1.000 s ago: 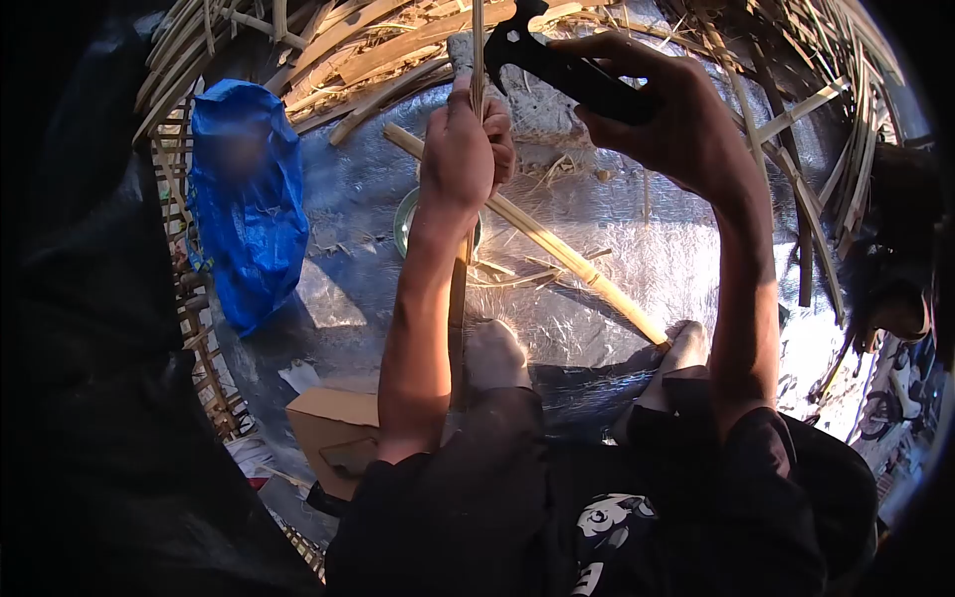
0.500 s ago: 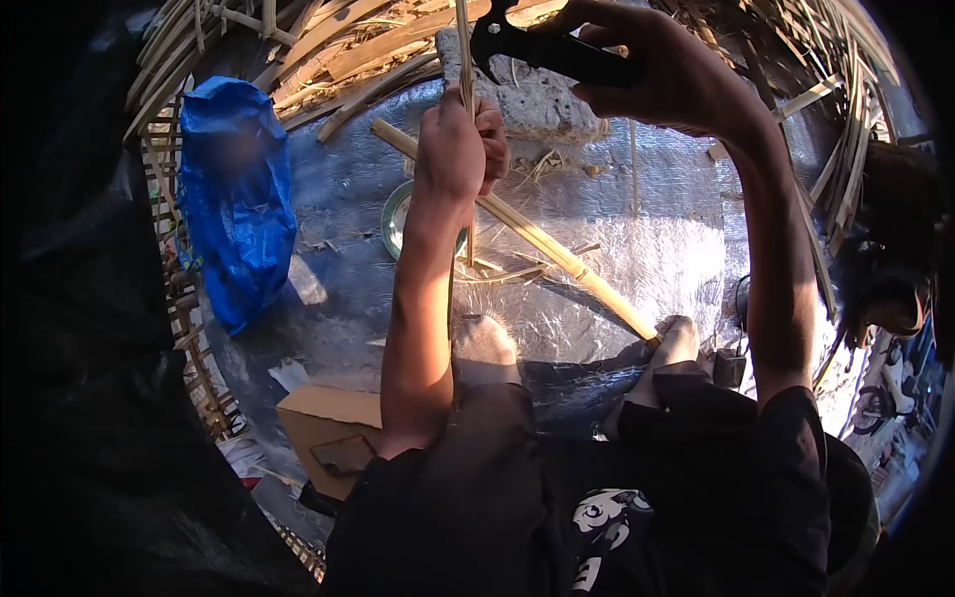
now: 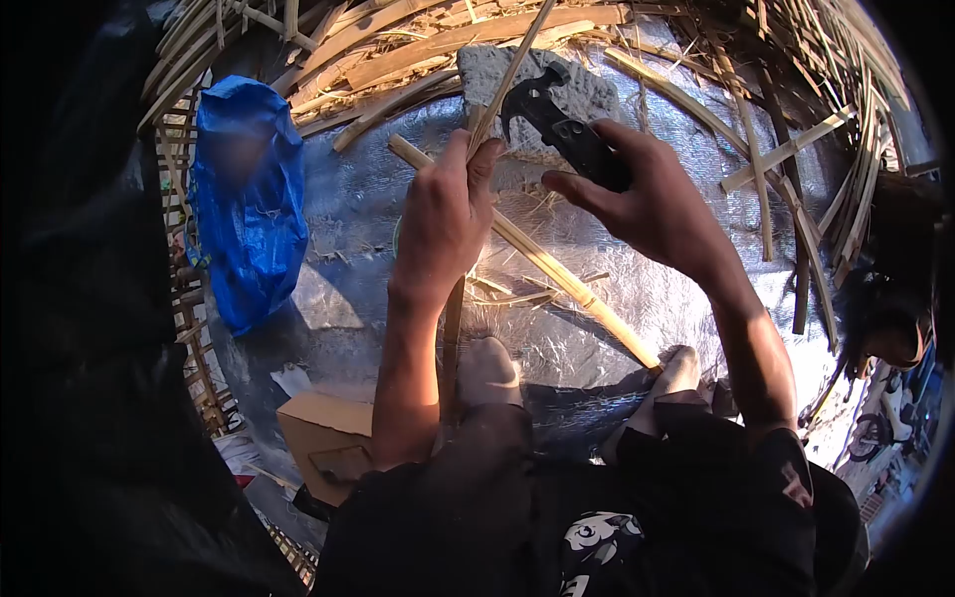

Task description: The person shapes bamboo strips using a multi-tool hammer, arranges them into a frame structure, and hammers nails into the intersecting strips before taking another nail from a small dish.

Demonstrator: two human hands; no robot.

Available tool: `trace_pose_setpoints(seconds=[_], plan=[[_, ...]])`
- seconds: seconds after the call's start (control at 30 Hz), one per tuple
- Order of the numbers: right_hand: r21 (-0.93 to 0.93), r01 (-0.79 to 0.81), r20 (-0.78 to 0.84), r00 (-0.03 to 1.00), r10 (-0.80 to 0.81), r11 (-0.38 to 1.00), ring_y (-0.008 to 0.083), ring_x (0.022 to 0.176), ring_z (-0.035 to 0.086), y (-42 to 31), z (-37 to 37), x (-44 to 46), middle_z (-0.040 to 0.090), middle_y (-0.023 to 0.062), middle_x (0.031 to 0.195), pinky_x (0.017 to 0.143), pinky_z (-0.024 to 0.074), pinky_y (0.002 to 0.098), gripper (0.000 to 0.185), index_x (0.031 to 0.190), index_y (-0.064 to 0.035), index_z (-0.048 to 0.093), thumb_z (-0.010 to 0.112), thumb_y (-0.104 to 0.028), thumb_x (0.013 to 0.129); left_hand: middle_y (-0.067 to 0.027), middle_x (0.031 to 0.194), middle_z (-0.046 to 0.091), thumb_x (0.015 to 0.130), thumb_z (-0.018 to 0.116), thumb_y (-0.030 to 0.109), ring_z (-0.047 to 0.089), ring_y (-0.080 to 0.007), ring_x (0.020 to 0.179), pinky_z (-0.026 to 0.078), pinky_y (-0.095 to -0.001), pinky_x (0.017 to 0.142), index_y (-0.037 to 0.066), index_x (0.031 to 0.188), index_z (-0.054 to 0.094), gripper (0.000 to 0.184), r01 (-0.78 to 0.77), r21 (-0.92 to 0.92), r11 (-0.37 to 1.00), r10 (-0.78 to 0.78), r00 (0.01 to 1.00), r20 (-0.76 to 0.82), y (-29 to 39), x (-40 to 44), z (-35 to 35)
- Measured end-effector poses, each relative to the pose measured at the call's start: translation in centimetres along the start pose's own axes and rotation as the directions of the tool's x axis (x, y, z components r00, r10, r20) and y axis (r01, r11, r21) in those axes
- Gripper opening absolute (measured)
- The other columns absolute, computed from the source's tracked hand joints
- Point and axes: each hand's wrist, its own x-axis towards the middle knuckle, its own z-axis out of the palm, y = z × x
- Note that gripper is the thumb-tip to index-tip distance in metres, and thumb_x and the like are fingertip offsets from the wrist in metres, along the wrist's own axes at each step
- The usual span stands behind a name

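Observation:
My left hand (image 3: 443,224) is closed around a long bamboo strip (image 3: 513,68), which leans up and to the right; it may be more than one strip. In my right hand (image 3: 662,204) is a black claw hammer (image 3: 557,124) with a folded, multi-tool style body. Its curved claw lies right beside the strip, just above my left fingers; I cannot tell whether they touch. Below both hands a thicker bamboo stick (image 3: 557,274) slants across the floor toward my right foot. Behind the hammer sits a rough concrete block (image 3: 592,95).
Silvery sheeting (image 3: 358,219) covers the floor. A blue bag (image 3: 254,239) stands at the left, a cardboard box (image 3: 318,438) near my left elbow. Split bamboo (image 3: 418,50) is heaped at the back, with more strips (image 3: 776,149) at the right. My bare feet (image 3: 487,368) are below.
My right hand has brought the hammer down and nearer to me. The strip in my left hand has tipped from nearly upright toward the right.

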Motion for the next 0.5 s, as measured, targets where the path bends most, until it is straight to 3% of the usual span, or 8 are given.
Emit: trace_pose_setpoints(seconds=[0.07, 0.13, 0.2, 0.3, 0.37, 0.4, 0.47, 0.5], plan=[[-0.194, -0.042, 0.169, 0.983, 0.075, 0.980, 0.0231, 0.072, 0.069, -0.5, -0.1, 0.0, 0.070, 0.0176, 0.083, 0.066, 0.0537, 0.0391, 0.028, 0.107, 0.0038, 0.059, 0.070, -0.018, 0.093, -0.0287, 0.071, 0.062, 0.108, 0.051, 0.029, 0.066, -0.0484, 0.073, 0.046, -0.0541, 0.053, 0.000, 0.100, 0.055, 0.031, -0.005, 0.003, 1.000, 0.005, 1.000, 0.009, -0.6, -0.2, -0.1], [-0.184, -0.015, 0.220, 0.974, 0.056, 0.983, 0.0224, 0.068, 0.065, -1.1, -0.8, 0.5, 0.067, 0.0153, 0.079, 0.063, 0.0513, 0.0405, 0.024, 0.103, 0.0030, 0.058, 0.068, -0.016, 0.093, -0.0272, 0.068, 0.062, 0.108, 0.052, 0.028, 0.066, -0.0478, 0.069, 0.045, -0.0524, 0.051, 0.000, 0.099, 0.055, 0.029, -0.016, 0.010, 1.000, 0.016, 1.000, 0.004, -1.0, -0.1, -0.2], [-0.174, 0.009, 0.264, 0.964, 0.038, 0.985, 0.0217, 0.064, 0.062, -2.0, -2.0, 1.2, 0.063, 0.0129, 0.074, 0.061, 0.0489, 0.0418, 0.021, 0.100, 0.0021, 0.056, 0.066, -0.015, 0.094, -0.0255, 0.063, 0.059, 0.107, 0.053, 0.023, 0.065, -0.0475, 0.063, 0.042, -0.0515, 0.047, 0.000, 0.098, 0.054, 0.025, -0.131, -0.004, 0.991, 0.130, 0.988, -0.079, -1.3, 0.0, -0.1], [-0.200, -0.039, 0.410, 0.904, 0.120, 0.979, 0.0211, 0.066, 0.062, -2.5, -3.4, 2.1, 0.060, 0.0106, 0.072, 0.062, 0.0504, 0.0394, 0.022, 0.102, 0.0021, 0.056, 0.065, -0.016, 0.095, -0.0243, 0.061, 0.057, 0.106, 0.054, 0.018, 0.065, -0.0465, 0.062, 0.041, -0.0515, 0.047, 0.001, 0.098, 0.054, 0.019, -0.200, -0.002, 0.980, 0.199, 0.974, -0.113, -1.3, 0.5, -0.2], [-0.166, 0.081, 0.401, 0.916, -0.008, 0.983, 0.0139, 0.048, 0.053, -1.5, -3.6, 2.0, 0.053, 0.0024, 0.064, 0.046, 0.0427, 0.0325, 0.023, 0.100, -0.0033, 0.053, 0.065, -0.022, 0.098, -0.0240, 0.062, 0.057, 0.106, 0.055, 0.016, 0.065, -0.0461, 0.063, 0.041, -0.0507, 0.048, 0.001, 0.098, 0.054, 0.017, -0.161, -0.012, 0.987, 0.160, 0.983, -0.090, -1.2, 0.3, -0.3], [-0.165, 0.078, 0.396, 0.918, -0.007, 0.983, 0.0139, 0.048, 0.053, -1.7, -3.9, 2.0, 0.053, 0.0024, 0.064, 0.046, 0.0427, 0.0325, 0.023, 0.100, -0.0033, 0.053, 0.065, -0.022, 0.098, -0.0238, 0.063, 0.058, 0.105, 0.056, 0.015, 0.065, -0.0458, 0.064, 0.040, -0.0500, 0.048, 0.001, 0.098, 0.054, 0.016, -0.126, -0.023, 0.992, 0.125, 0.990, -0.059, -1.2, 0.2, -0.2], [-0.119, -0.116, 0.497, 0.853, 0.161, 0.986, 0.0127, 0.045, 0.053, -2.4, -4.7, 2.0, 0.051, 0.0009, 0.061, 0.042, 0.0403, 0.0305, 0.021, 0.099, -0.0039, 0.053, 0.064, -0.021, 0.098, -0.0234, 0.063, 0.057, 0.105, 0.057, 0.016, 0.065, -0.0454, 0.064, 0.040, -0.0491, 0.049, 0.001, 0.099, 0.054, 0.016, -0.141, -0.040, 0.989, 0.139, 0.989, -0.049, -1.1, 0.0, -0.5], [-0.121, -0.124, 0.497, 0.851, 0.168, 0.985, 0.0127, 0.045, 0.053, -1.9, -4.7, 1.9, 0.051, 0.0009, 0.061, 0.042, 0.0403, 0.0305, 0.021, 0.099, -0.0039, 0.053, 0.064, -0.021, 0.098, -0.0230, 0.063, 0.057, 0.105, 0.057, 0.016, 0.065, -0.0450, 0.064, 0.040, -0.0483, 0.049, 0.001, 0.099, 0.054, 0.016, -0.155, -0.056, 0.986, 0.153, 0.988, -0.038, -1.0, -0.1, -0.5]])
